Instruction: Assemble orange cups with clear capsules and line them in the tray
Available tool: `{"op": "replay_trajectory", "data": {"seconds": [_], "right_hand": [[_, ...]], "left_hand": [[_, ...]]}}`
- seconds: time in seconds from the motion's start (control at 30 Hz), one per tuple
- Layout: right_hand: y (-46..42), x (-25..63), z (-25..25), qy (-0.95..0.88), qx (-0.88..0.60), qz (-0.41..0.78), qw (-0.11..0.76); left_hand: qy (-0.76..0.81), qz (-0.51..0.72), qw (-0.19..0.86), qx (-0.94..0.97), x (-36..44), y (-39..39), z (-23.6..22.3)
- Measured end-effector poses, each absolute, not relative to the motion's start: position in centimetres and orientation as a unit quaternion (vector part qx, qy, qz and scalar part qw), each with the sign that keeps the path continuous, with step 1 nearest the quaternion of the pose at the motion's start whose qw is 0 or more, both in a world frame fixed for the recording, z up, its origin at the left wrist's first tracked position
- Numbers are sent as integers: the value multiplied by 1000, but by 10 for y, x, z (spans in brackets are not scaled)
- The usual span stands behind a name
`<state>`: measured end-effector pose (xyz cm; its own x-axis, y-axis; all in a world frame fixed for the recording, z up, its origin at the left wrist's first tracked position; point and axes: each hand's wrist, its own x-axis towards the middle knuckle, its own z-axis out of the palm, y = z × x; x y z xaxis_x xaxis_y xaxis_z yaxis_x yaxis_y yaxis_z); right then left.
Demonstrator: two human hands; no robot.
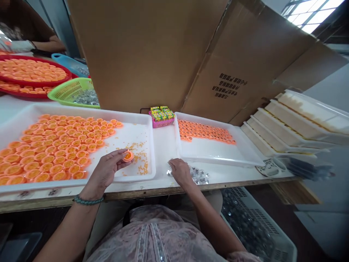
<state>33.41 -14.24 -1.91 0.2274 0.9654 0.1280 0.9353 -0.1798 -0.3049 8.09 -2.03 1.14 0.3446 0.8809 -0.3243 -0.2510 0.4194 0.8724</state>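
In my left hand (109, 165), pinched between thumb and fingers, is a small round orange plastic cup (128, 156) with yellow-orange bits inside. It is held over the right end of a white tray (153, 145), where loose yellow-orange bits (141, 163) are scattered. Rows of similar orange cups (57, 149) fill the left of that tray. My right hand (180, 171) rests on the table at a pile of small clear, shiny pieces (200, 176). Its fingers are bent down at the pile's left edge, and whatever they grip is hidden.
A second white tray (218, 156) holds rows of orange cups with shiny centres. Between the trays stands a pink basket (163, 123) of yellow-green packets. Stacked white trays (294, 123) lean at right. Cardboard (152, 54) walls the back. A green basket (73, 91) sits left, near another person's arm.
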Motion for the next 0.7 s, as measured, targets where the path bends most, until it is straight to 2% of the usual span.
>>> {"op": "replay_trajectory", "data": {"seconds": [0.2, 0.47, 0.7], "right_hand": [[-153, 346, -20, -724, -675, 106, 96], [-163, 345, -29, -683, -697, 133, 175], [-157, 349, -23, -674, -709, 123, 169]], "left_hand": [[454, 397, 698, 387, 85, -24, 14], [463, 382, 700, 388, 85, -19, 8], [473, 375, 694, 392, 85, -18, 7]]}}
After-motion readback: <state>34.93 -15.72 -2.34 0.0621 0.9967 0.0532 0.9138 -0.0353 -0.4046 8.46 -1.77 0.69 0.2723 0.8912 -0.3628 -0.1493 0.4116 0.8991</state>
